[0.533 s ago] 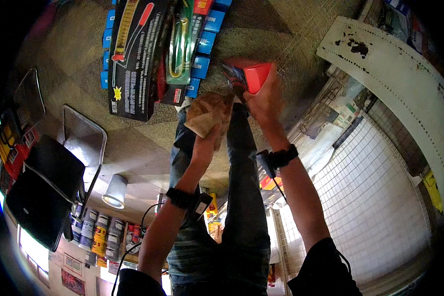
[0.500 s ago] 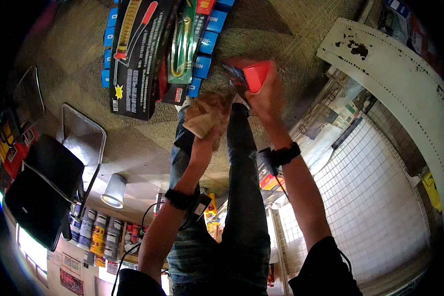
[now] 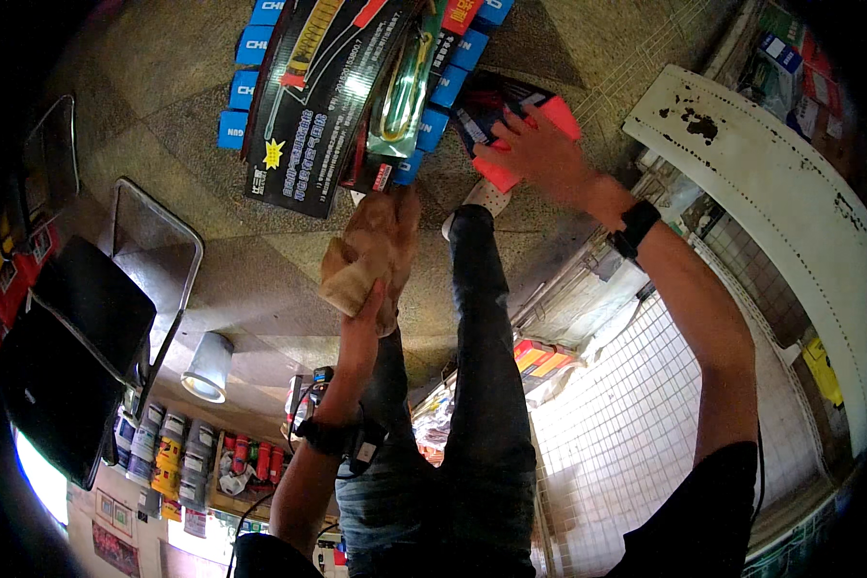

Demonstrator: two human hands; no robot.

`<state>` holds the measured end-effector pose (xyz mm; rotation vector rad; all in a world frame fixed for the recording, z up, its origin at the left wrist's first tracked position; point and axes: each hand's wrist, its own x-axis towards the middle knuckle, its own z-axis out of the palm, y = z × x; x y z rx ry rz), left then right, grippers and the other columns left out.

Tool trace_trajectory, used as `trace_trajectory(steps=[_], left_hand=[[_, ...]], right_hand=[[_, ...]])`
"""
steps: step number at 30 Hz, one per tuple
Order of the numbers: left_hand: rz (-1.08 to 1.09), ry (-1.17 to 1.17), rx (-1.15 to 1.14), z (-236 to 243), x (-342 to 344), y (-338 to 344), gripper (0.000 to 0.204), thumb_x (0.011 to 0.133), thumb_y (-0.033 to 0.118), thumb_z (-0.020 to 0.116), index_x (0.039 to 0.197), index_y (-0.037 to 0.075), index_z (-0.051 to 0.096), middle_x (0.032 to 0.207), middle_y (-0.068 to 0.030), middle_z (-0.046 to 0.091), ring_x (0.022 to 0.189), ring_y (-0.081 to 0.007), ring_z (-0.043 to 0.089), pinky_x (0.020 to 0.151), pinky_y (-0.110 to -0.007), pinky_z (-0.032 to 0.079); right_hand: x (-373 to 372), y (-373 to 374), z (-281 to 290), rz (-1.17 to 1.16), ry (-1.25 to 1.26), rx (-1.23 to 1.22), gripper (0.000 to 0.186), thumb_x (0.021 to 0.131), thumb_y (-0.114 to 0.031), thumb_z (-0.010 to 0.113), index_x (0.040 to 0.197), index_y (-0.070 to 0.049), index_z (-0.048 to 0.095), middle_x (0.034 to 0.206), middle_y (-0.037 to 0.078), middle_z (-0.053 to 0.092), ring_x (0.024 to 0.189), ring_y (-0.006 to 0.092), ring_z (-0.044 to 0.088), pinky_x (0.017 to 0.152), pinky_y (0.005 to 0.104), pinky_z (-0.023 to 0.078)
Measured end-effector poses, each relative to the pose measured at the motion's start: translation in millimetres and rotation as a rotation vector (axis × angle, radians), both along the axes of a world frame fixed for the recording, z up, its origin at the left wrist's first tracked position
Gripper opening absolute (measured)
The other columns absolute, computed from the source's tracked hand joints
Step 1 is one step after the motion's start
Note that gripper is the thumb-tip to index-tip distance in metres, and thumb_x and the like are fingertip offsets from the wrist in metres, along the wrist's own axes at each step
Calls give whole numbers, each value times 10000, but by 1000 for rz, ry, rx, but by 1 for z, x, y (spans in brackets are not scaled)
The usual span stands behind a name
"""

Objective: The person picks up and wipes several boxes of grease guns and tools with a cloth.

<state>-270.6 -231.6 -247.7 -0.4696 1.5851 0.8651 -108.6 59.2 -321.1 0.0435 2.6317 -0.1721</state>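
My left hand (image 3: pixel 367 306) is closed round a crumpled tan cloth (image 3: pixel 354 265), held above the floor near my left shin. My right hand (image 3: pixel 554 162) has its fingers spread over a red and dark box (image 3: pixel 495 176) on the floor in front of my right shoe (image 3: pixel 484 197). Whether the fingers touch the box is hard to tell. Left of that box lies a long black package (image 3: pixel 308 111) with a tool pictured on it. Beside it is a green-backed package (image 3: pixel 404 101) with a brass-coloured looped piece. Several blue boxes (image 3: pixel 252 45) lie along and under both packages.
To the left stands a black chair (image 3: pixel 67 337) with a metal frame, near a grey metal cylinder (image 3: pixel 208 368). A curved white perforated panel (image 3: pixel 771 183) and white wire mesh (image 3: pixel 665 414) line the right side. Several cans (image 3: pixel 170 448) stand at lower left.
My right hand has let go of the red box and opened, moving right. The box now rests beside the packages. My left hand, with the cloth, has shifted left and slightly down.
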Motion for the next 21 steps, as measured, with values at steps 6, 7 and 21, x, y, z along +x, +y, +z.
trace_trajectory(steps=[6,7,21], left_hand=[[-14,-24,-124,-6,-2,-22,548,845,287,620,1226,-61,437,1181,-105,518,1087,-187,493,912,-284,388],[-19,-30,-122,-7,-3,-25,548,845,287,620,1226,-61,437,1181,-105,518,1087,-187,493,912,-284,388],[-21,3,74,47,-43,10,504,903,305,522,1296,10,412,1298,-109,454,1172,-239,449,978,-356,364]], right_hand=[[-25,22,-13,174,56,42,620,768,-113,562,1337,-239,352,1288,64,422,1234,231,375,1076,400,222],[-27,22,-16,168,49,43,620,768,-113,562,1337,-239,352,1288,64,422,1234,231,375,1076,400,222],[-10,-19,-5,-678,249,367,680,781,-147,541,1393,-175,246,1422,164,254,1280,341,295,1015,467,299]])
